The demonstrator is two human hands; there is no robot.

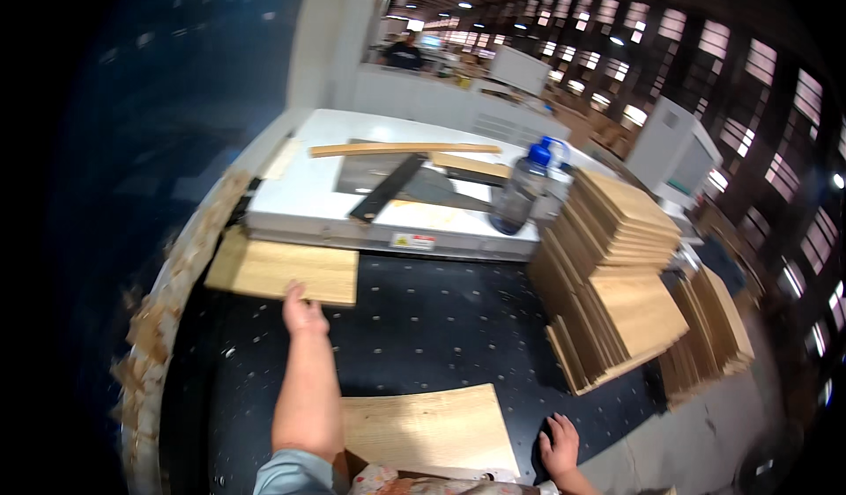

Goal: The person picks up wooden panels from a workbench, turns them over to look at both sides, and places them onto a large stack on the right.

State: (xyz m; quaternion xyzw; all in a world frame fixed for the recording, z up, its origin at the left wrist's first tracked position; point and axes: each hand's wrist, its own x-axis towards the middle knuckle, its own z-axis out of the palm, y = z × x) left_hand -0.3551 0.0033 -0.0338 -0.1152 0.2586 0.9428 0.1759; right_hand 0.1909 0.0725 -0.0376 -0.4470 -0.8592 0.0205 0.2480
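My left hand (305,315) reaches forward with the arm stretched out. Its fingers overlap the near edge of a pale wooden board (264,264) and appear to grip it; part of the fingers is hidden. That board lies at the far left of the black table (423,319), in front of the white machine bed. Another wooden board (432,420) lies close to my body, between my arms. To its right, my right hand (560,446) rests on the table near its front edge, fingers loosely apart and holding nothing.
Stacked boards (630,314) rise at the table's right, with another stack (709,336) beyond. On the white bed (300,209) are a blue-capped bottle (520,191), a wooden strip (401,150) and a dark bar (388,187). A ragged-edged machine side (181,284) borders the left. A person (404,55) is far behind.
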